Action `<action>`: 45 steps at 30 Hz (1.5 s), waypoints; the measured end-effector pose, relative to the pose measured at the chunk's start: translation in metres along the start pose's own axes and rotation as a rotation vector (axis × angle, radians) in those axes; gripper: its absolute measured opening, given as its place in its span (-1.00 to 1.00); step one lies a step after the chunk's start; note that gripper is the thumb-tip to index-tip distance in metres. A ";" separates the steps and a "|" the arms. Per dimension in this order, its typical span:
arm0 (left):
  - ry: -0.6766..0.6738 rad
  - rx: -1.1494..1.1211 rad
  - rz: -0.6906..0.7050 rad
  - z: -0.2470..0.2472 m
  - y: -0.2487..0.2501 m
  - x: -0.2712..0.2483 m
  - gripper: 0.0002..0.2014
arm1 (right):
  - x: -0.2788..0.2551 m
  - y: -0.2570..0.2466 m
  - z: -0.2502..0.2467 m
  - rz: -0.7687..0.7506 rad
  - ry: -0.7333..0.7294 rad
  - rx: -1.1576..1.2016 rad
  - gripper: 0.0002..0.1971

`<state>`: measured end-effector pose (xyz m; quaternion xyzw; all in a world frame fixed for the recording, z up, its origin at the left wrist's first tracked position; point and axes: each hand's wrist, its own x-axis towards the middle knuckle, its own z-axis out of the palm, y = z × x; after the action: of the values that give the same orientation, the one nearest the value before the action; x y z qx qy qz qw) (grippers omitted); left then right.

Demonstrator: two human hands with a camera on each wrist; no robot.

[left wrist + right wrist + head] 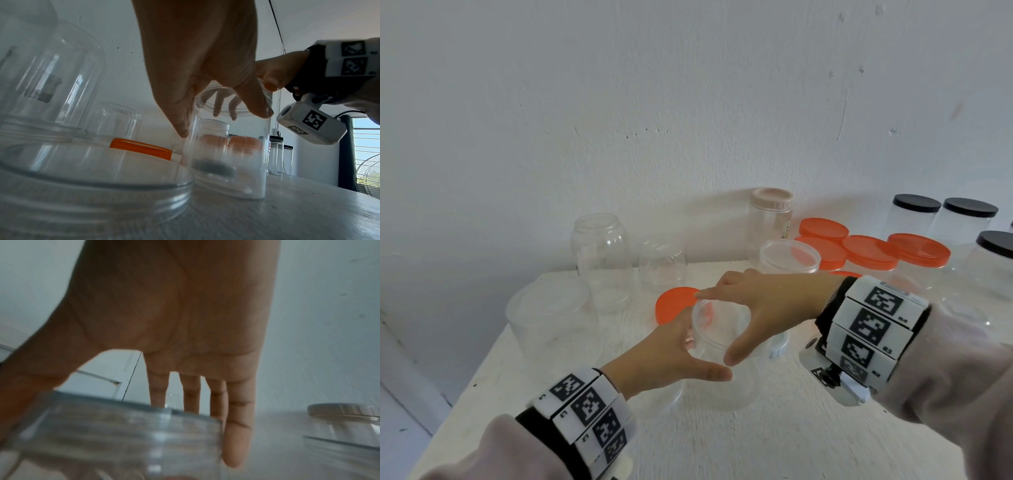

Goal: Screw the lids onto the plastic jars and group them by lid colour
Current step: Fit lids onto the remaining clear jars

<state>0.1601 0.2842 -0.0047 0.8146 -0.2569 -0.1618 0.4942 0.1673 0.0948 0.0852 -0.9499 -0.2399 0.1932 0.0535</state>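
Note:
A clear plastic jar (722,342) with an open mouth stands at the table's middle, and both hands are on it. My left hand (681,353) grips its left side, fingers down the wall and thumb across the front. My right hand (753,311) spans the mouth, index finger on the far rim, thumb on the near side. In the left wrist view the left hand (205,65) hangs over the jar (228,154). The right wrist view shows the right hand (185,321) with straight fingers behind the jar (115,434). A loose orange lid (674,303) lies just behind.
Several orange-lidded jars (866,251) stand at the back right, black-lidded jars (917,212) beyond them. A beige-lidded jar (770,219) and a clear-lidded jar (789,255) stand at the back. Lidless clear jars (602,253) crowd the left; a wide one (102,186) sits under my left wrist.

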 end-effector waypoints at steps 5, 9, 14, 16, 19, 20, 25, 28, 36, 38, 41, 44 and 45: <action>0.016 0.023 -0.034 0.001 -0.001 0.000 -0.03 | 0.000 0.006 0.011 -0.042 0.069 0.005 -0.05; 0.030 0.037 -0.067 0.002 0.002 -0.001 -0.15 | 0.000 0.010 0.019 -0.069 0.125 0.000 -0.05; 0.031 0.039 -0.071 0.003 0.003 -0.002 -0.12 | -0.001 0.010 0.029 -0.089 0.202 -0.007 -0.07; 0.033 0.046 -0.070 0.003 0.003 -0.003 -0.08 | -0.001 0.009 0.031 -0.089 0.225 -0.015 -0.08; 0.035 0.041 -0.065 0.003 0.004 -0.004 -0.05 | -0.001 0.008 0.034 -0.080 0.244 -0.049 -0.10; 0.033 0.040 -0.061 0.003 0.004 -0.004 -0.02 | -0.001 0.008 0.034 -0.077 0.249 -0.058 -0.10; 0.024 0.039 -0.050 0.003 0.007 -0.005 -0.01 | 0.000 0.009 0.037 -0.083 0.269 -0.035 -0.10; 0.030 0.050 -0.060 0.004 0.006 -0.005 -0.05 | 0.000 0.012 0.039 -0.098 0.270 0.058 -0.10; -0.019 0.131 -0.127 0.000 0.012 -0.004 -0.16 | 0.000 0.013 0.039 -0.091 0.248 0.102 -0.07; -0.080 0.206 -0.135 -0.003 0.014 -0.004 -0.15 | -0.001 0.015 0.034 -0.088 0.218 0.115 -0.06; -0.145 0.389 -0.165 -0.008 0.009 -0.006 -0.04 | -0.001 0.021 0.021 -0.086 0.205 0.217 -0.09; -0.239 0.613 -0.284 -0.013 0.001 -0.012 0.03 | 0.002 0.029 0.006 -0.054 0.326 0.327 -0.13; -0.272 0.684 -0.327 -0.014 -0.002 -0.014 0.05 | 0.005 0.032 0.001 -0.034 0.384 0.337 -0.14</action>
<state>0.1560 0.3029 0.0000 0.9335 -0.2259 -0.2495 0.1237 0.1846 0.0685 0.0763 -0.9427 -0.2055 0.0454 0.2588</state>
